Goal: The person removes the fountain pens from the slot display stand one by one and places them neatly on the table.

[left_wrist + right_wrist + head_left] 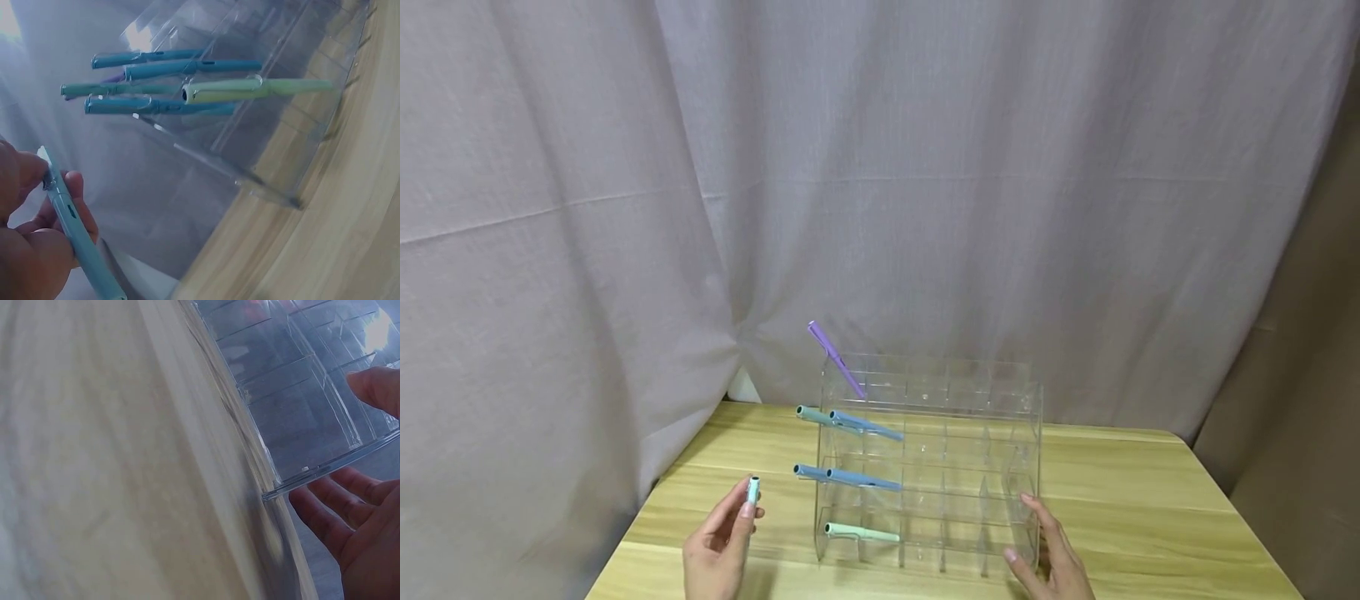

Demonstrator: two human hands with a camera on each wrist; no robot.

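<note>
My left hand (718,542) pinches a light blue capped pen (81,237) between thumb and fingers, left of a clear acrylic pen rack (925,500). In the head view this pen stands nearly upright, its dark-tipped cap end up. My right hand (1052,554) is at the rack's right side wall, its fingers loosely extended along the outside and the thumb on the front side. A light green pen (861,532) lies in the rack's lowest tier. Blue pens (865,480) rest in the tier above.
Higher in the rack are a grey-green pen (812,413), another blue pen (868,426) and, at the top, a tilted purple pen (837,358). All the racked pens sit toward the left end. The wooden table (1120,500) carries the rack, and a grey curtain (925,208) hangs behind.
</note>
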